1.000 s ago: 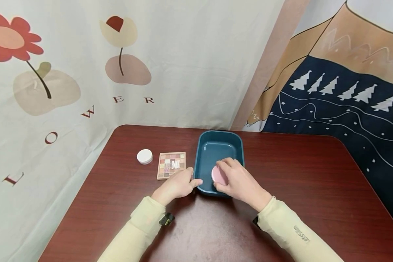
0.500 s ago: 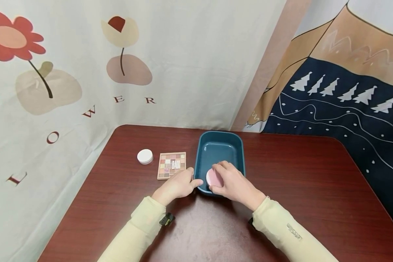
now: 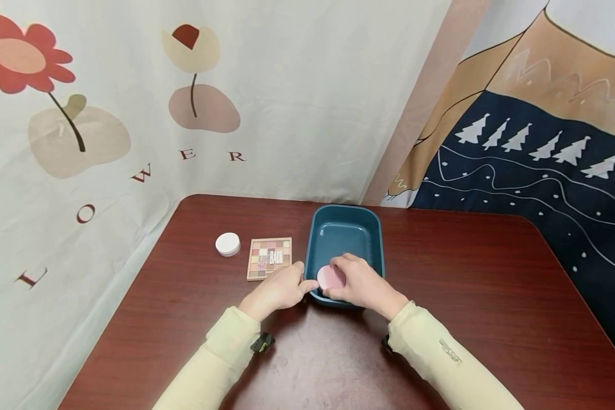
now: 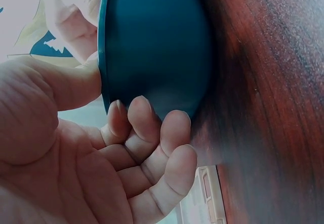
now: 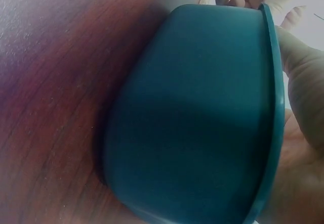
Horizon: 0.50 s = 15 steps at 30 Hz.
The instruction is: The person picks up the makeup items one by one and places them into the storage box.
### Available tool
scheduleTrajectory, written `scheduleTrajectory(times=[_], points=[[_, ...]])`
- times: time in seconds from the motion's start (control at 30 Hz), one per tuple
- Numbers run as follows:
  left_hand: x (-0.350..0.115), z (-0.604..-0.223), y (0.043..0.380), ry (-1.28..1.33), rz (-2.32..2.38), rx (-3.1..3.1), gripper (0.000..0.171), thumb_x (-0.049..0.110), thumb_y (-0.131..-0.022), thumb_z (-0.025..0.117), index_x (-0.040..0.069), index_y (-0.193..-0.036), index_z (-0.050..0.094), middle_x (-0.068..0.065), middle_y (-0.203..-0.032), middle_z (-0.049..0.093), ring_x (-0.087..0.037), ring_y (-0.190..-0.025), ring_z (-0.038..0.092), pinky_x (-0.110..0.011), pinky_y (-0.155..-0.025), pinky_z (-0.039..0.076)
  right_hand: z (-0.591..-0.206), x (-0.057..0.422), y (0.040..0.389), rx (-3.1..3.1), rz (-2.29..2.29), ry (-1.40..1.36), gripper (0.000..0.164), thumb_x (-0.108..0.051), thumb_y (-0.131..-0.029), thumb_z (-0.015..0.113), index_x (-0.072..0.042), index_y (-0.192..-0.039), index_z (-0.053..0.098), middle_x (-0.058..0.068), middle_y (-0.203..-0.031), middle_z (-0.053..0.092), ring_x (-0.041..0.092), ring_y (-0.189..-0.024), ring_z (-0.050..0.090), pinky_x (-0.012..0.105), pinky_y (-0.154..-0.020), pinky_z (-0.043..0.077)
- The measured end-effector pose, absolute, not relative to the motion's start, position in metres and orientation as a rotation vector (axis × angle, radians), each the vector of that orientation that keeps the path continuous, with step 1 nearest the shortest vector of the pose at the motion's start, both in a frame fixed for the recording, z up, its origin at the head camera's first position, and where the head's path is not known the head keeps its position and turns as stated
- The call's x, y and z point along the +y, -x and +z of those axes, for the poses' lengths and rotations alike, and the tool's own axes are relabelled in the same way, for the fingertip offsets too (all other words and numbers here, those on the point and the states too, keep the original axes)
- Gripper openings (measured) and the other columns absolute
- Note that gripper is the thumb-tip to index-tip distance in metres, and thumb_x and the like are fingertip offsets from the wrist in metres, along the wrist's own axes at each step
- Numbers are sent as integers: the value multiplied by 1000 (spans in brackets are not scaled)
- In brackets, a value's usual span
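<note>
A teal rectangular bin (image 3: 344, 242) with rounded corners stands on the table. My left hand (image 3: 278, 291) grips its near left rim, thumb over the edge on the inside; in the left wrist view the curled fingers (image 4: 174, 128) lie along the outer wall. Within the bin, at its near left corner, my right hand (image 3: 364, 285) holds a round pink disc (image 3: 330, 278) with a pale face, tilted, between thumb and fingers. The right wrist view shows mostly the bin's outer wall (image 5: 197, 107), which hides the disc.
An eyeshadow palette (image 3: 267, 256) with a grid of colours lies left of the bin, partly behind the left hand. Farther left is a small white round jar (image 3: 228, 244). Printed curtains (image 3: 307, 114) hang behind the dark red wooden table (image 3: 466, 267).
My right hand has moved left inside the bin with the pink disc, toward the left thumb. The left hand stays on the rim; the bin, palette and jar stand where they were.
</note>
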<state>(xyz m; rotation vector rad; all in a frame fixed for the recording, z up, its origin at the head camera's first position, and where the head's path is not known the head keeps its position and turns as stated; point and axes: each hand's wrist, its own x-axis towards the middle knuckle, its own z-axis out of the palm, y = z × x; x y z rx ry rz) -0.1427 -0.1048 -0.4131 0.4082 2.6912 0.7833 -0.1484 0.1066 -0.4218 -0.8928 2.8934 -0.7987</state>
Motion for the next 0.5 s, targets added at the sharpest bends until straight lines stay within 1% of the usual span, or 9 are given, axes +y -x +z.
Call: scheduleTrajectory(times=[0.13,0.23,0.33,0.5], points=[[-104,-413,142,-399,777,2685,31,33,-101,67,7,-90,54,-5,-75,53,-20,-68,52,-34,-63,45,-425,106,151,2878,-793,900,48,-29,-81,87,1,-115,70,13,-106,69,32,-102,66,34,-74,55],[-104,-413,142,-388,774,2683,31,33,-101,67,7,-91,54,-6,-76,53,-20,-70,52,-35,-63,45,-427,106,153,2864,-789,906,47,-28,-82,87,1,-114,70,15,-107,70,41,-111,66,39,-78,58],[-104,-412,142,-378,770,2683,30,32,-101,67,6,-92,55,-6,-77,53,-20,-71,52,-35,-64,45,-428,105,154,2850,-784,918,45,-27,-82,87,1,-113,71,14,-106,70,40,-111,66,39,-78,59],[-104,-413,141,-395,766,2700,29,31,-101,68,6,-92,55,-5,-75,53,-20,-70,51,-35,-64,44,-429,102,155,2852,-754,957,42,-25,-81,88,1,-110,73,13,-106,70,30,-99,67,33,-73,56]])
